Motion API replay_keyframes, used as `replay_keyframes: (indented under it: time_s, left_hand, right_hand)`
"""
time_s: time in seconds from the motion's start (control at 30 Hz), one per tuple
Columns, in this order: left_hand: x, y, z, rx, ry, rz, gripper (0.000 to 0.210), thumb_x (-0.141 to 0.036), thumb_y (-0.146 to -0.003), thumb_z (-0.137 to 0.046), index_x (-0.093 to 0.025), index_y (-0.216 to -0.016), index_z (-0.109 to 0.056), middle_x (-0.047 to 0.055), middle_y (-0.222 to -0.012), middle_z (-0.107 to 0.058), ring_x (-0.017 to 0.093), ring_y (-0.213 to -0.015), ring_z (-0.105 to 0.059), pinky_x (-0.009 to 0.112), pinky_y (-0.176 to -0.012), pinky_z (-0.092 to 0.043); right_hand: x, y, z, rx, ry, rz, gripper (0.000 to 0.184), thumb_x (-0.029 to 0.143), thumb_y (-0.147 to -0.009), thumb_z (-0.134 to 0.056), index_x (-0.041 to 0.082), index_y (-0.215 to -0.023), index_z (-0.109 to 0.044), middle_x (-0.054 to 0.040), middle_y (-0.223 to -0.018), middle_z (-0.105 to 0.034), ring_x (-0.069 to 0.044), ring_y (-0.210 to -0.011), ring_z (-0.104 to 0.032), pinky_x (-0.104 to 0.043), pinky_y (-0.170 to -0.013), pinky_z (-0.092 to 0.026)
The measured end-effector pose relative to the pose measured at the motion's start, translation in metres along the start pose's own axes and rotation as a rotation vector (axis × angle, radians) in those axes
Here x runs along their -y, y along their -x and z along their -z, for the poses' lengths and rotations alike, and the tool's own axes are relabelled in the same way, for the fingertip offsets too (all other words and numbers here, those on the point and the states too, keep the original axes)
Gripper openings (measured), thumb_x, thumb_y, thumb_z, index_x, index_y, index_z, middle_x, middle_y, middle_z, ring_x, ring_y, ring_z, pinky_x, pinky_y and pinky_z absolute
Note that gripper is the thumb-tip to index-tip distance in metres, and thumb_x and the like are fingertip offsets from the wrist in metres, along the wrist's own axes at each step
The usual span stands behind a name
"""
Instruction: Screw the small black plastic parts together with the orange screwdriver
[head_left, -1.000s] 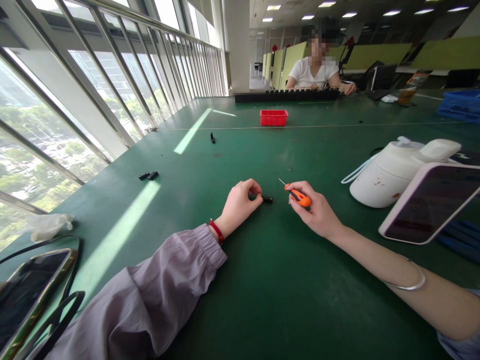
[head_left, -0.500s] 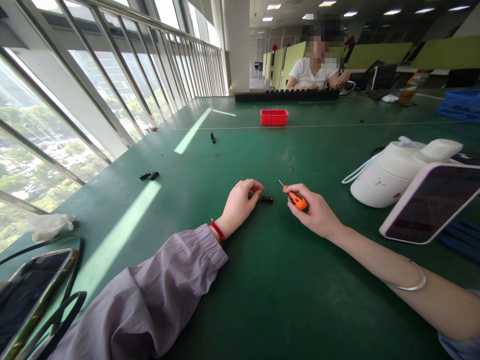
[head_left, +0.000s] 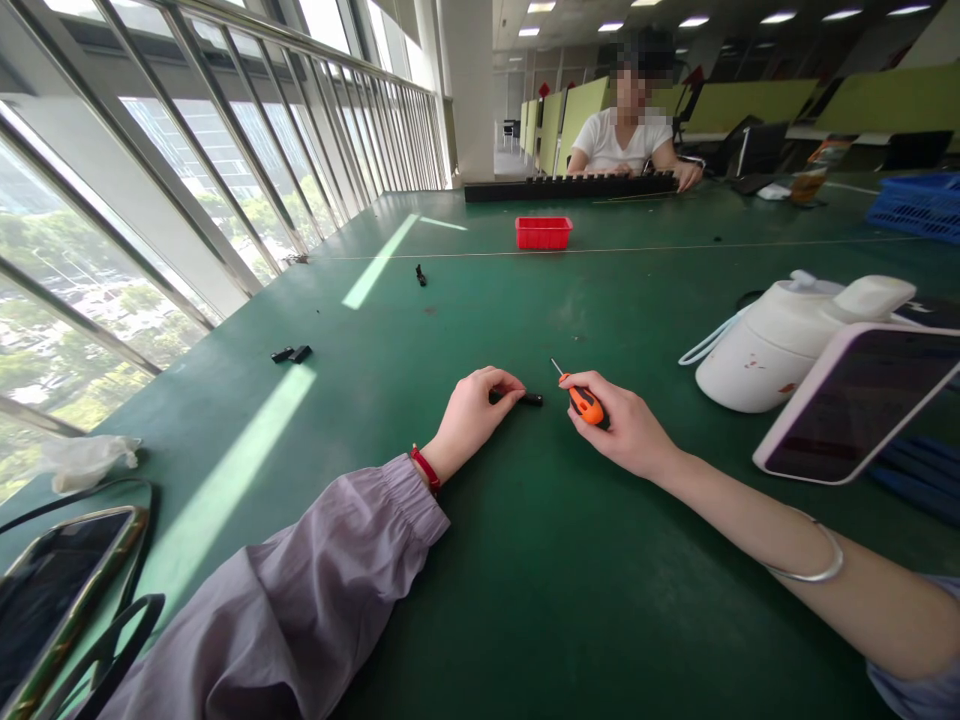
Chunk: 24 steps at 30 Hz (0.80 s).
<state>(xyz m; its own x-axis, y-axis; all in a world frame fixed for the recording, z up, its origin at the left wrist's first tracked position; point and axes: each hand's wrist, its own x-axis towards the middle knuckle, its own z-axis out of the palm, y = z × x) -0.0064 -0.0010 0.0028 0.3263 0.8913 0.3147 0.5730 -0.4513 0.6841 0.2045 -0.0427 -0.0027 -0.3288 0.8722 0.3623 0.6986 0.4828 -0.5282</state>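
My left hand [head_left: 484, 405] has its fingers closed on a small black bar-shaped part [head_left: 531, 399] that lies on the green table [head_left: 480, 560]. The right end of that part sticks out past my fingertips; the rest is partly hidden by the hand. My right hand [head_left: 626, 425] grips a small orange and black screwdriver [head_left: 585, 402] by its handle. Its thin metal shaft points up and to the left, away from me, and the tip is apart from the black part.
Small black pieces [head_left: 292, 354] lie to the left, another black piece [head_left: 421, 275] farther off. Beyond are a red bin [head_left: 544, 233] and a seated person [head_left: 622, 140] behind a long black strip [head_left: 525, 190]. A white bottle [head_left: 772, 345] and propped phone [head_left: 862, 400] stand right; another phone [head_left: 60, 590] lies left.
My left fingers have come down onto the black part and press closer around it. The right hand with the screwdriver stays nearly in place. The view has shifted slightly.
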Motion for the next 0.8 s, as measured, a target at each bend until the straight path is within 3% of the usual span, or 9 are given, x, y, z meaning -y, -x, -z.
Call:
replay_keyframes:
  time_s: [0.43,0.8]
  left_hand:
    - [0.0041,-0.0014,-0.0034,0.012,-0.002,-0.005,0.008,-0.021,-0.082,-0.059,-0.017,-0.080,-0.065,0.002,-0.082,-0.066,0.014,-0.077,-0.061,0.026,-0.071,-0.048]
    - [0.0015,0.0024,-0.0073,0.005,-0.315,-0.220,0.010,-0.019,-0.088,-0.053,-0.017,-0.084,-0.062,0.003,-0.090,-0.064,0.017,-0.088,-0.056,0.030,-0.078,-0.046]
  right_hand:
    - [-0.0035,-0.0012,-0.0014,-0.017,-0.037,-0.012,0.027,0.025,-0.082,-0.053,0.025,-0.109,-0.048,0.0000,-0.095,-0.060,-0.015,-0.073,-0.057,-0.029,-0.067,-0.043]
    - [-0.0053,-0.0008,-0.0024,-0.007,-0.053,-0.016,0.027,0.025,-0.083,-0.053,0.025,-0.109,-0.048,-0.0010,-0.101,-0.061,-0.016,-0.078,-0.059,-0.029,-0.071,-0.044]
